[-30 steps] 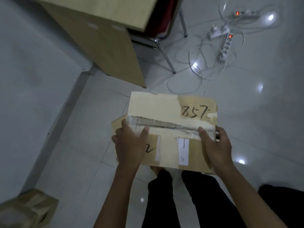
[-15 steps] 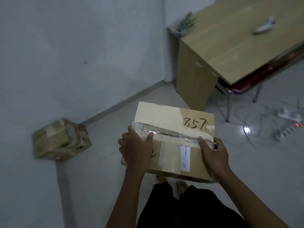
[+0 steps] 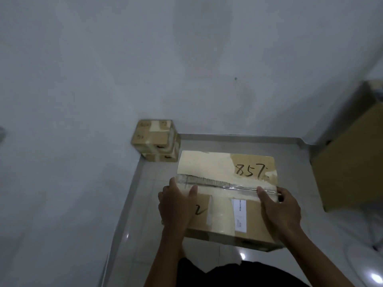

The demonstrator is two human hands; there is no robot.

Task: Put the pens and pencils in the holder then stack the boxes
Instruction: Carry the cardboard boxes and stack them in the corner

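A: Where is the big cardboard box (image 3: 226,195) at this moment?

B: It is held up off the floor in front of the person, near the middle of the view toward five o'clock. Its taped top faces the camera, with "857" handwritten at its two o'clock corner and a white label (image 3: 239,215) on the near half.

A: How is the left hand (image 3: 176,204) placed?

B: It grips the box at its nine o'clock edge, thumb lying on the top by the tape seam, fingers curled round the side.

A: And the right hand (image 3: 279,210)?

B: It clamps the three o'clock edge the same way, thumb on top along the clear tape, fingers wrapped over the side.

A: Where are the other boxes?

B: Two smaller boxes (image 3: 156,141) sit stacked in the corner where the walls meet, at eleven o'clock from the held box and apart from it. They rest on the tiled floor (image 3: 149,204).

A: Anything else?

B: A tan wooden panel (image 3: 348,168) stands at three o'clock. The person's dark trousers (image 3: 228,274) show at six o'clock.
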